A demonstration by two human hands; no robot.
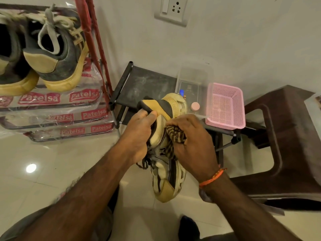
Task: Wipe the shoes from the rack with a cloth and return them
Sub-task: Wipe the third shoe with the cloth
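A yellow and cream sneaker (166, 178) with dark trim is held in mid-air over the floor, heel up and toe pointing toward me. My left hand (137, 134) grips it at the collar and tongue. My right hand (191, 138) holds a brown striped cloth (175, 134) bunched against the shoe's side. At the upper left a pair of grey and yellow sneakers (57, 54) stands on the red-framed shoe rack (97, 42), whose shelves are wrapped in printed plastic.
A low black rack (139, 80) by the wall carries a pink mesh basket (225, 106) and a clear plastic box (192, 79) with small items. A dark brown plastic stool (284, 145) stands at the right. Glossy tiled floor (43, 164) lies below.
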